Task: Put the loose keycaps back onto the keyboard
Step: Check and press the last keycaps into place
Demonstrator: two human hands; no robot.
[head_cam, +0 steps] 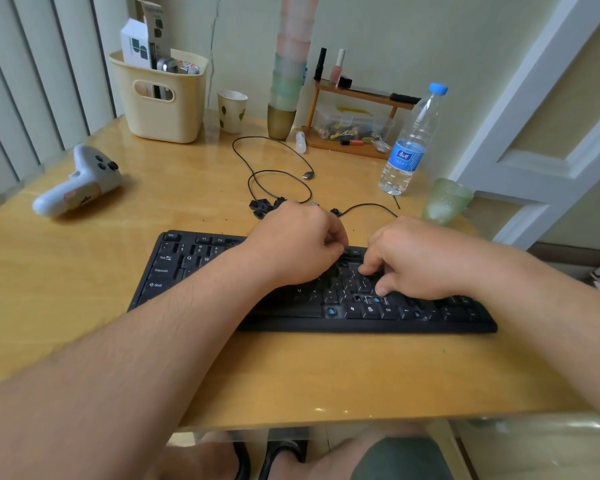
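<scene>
My wooden bench (84, 306) carries a black keyboard (174, 271) near its front edge, legends Esc, Tab, Caps Lock, Shift, Q, W and M readable. My left hand (291, 247) rests over the upper key rows, fingers curled and pinching something small and dark that I cannot make out. My right hand (420, 261) presses curled fingertips (381, 289) into the keys beside open sockets showing blue. Toward the back right edge stands a water bottle (411, 143) with a blue label, its writing unreadable. Loose keycaps (262, 206) lie just behind the keyboard, by the black cable (274, 157).
</scene>
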